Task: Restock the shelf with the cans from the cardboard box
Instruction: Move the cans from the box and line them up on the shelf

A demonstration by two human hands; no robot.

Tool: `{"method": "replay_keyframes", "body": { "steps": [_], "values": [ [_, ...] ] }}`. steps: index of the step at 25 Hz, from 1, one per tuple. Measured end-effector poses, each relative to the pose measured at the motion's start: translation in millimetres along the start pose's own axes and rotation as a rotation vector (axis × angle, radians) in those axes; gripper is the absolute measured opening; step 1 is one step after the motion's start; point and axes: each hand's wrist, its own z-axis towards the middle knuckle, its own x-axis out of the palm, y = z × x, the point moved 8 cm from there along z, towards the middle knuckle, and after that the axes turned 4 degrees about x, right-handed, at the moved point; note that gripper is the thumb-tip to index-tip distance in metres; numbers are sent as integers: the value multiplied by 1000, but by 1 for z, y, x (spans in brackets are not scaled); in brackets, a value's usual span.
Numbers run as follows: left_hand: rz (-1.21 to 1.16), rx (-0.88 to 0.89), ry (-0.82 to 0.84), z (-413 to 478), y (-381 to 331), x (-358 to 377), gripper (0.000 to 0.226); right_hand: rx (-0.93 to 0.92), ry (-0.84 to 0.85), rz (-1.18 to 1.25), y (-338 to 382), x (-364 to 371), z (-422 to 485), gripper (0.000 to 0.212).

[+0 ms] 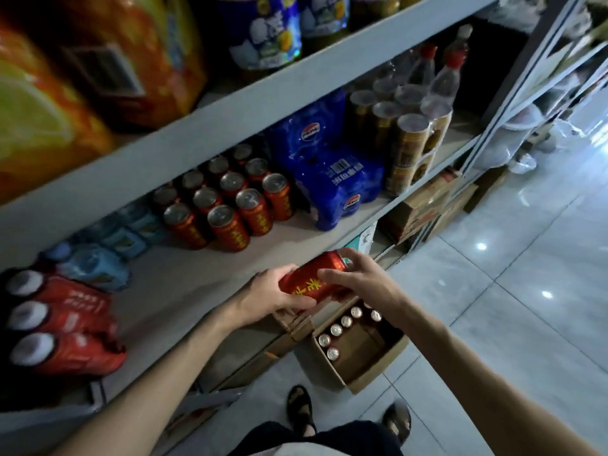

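Head view gave me everything, so I read it from nine o'clock across. My left hand [279,292] was wrapped round the base end of a red can [312,279], fingers curled under it and thumb over the top, while my right hand [357,279] closed on the lid end from three o'clock; both were clamped on the one can, which lay tilted on its side just off the front edge of the shelf [184,284], above the cardboard box [368,373]. At twelve o'clock from the can stood the rows of cans [227,205] already placed, with bare board in front of them. At five o'clock, the box on the floor held a few more, lids up. I judged the can full, so fairly heavy for its size, rigid along the wall but dentable if squeezed, and its printed side smooth and perhaps slippery. Gripping round the middle of the body seemed safest, then standing it upright on its flat base.
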Motion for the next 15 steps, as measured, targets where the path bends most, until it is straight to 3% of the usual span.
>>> {"method": "replay_keyframes", "body": {
  "steps": [5, 8, 11, 13, 15],
  "values": [
    [-145, -81, -274, -46, 63, -56, 55, -262, -26, -556, 68, 74, 29, 67],
    [178, -260, -503, -73, 108, -96, 83, -502, -100, -947, 108, 124, 50, 77],
    [438, -541, -470, -74, 166, -114, 122, -674, -76, -1220, 133, 168, 72, 84],
    [378, -611, -442, -55, 230, -118, 139, -769, -56, -1361, 143, 189, 84, 83],
    [445, -624, -407, -53, 231, -114, 143, -824, -24, -1407, 147, 205, 97, 86]
  ]
}}
